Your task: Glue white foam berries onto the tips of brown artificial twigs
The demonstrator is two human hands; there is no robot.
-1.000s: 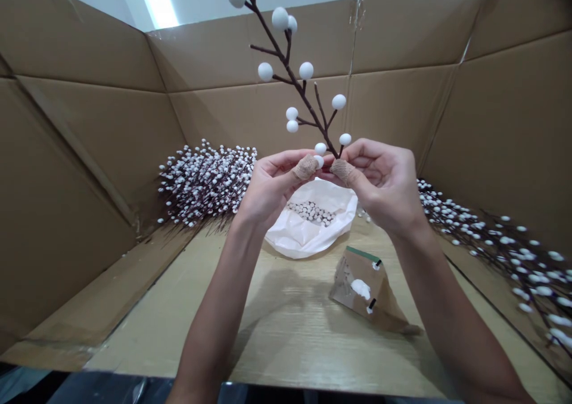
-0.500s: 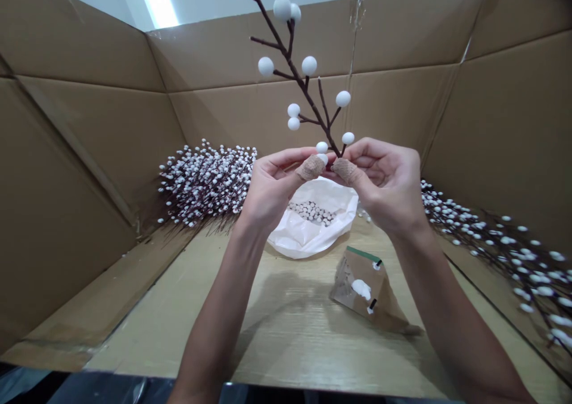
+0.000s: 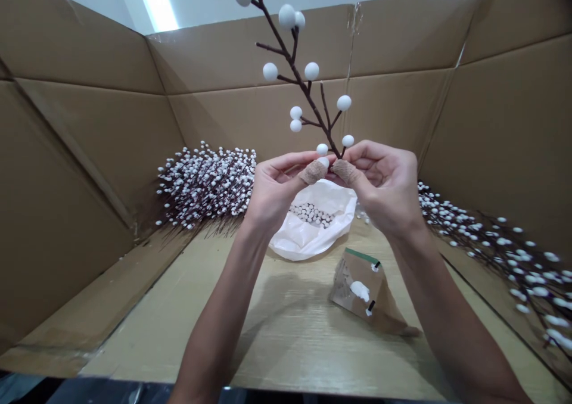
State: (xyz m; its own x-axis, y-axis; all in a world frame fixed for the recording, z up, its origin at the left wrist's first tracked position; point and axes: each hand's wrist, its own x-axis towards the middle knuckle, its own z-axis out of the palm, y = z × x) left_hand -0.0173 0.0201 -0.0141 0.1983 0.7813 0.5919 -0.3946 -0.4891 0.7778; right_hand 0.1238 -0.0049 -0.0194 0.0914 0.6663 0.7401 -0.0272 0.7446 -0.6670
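A brown artificial berry branch [image 3: 308, 94] with white round berries rises between my hands and leans up to the left. Some of its twigs end bare. My right hand [image 3: 384, 180] pinches the branch near its lower visible end between thumb and fingers. At my left hand [image 3: 281, 183] the thumb and fingertips close on a white berry [image 3: 323, 162] beside the stem. Both thumbs have tan wrapping on their tips. The fingers hide the part of the stem below.
Behind my hands lies a white plastic bag [image 3: 304, 246] with loose white berries [image 3: 313, 213]. A folded cardboard piece [image 3: 361, 291] with white glue-like smears stands on the table [image 3: 277, 344]. Berry branches are heaped left [image 3: 210, 183] and right [image 3: 500, 249]. Cardboard walls [image 3: 250, 118] surround the table.
The branch's upper part has shifted slightly down and right in view. Both hands keep nearly the same grip and place.
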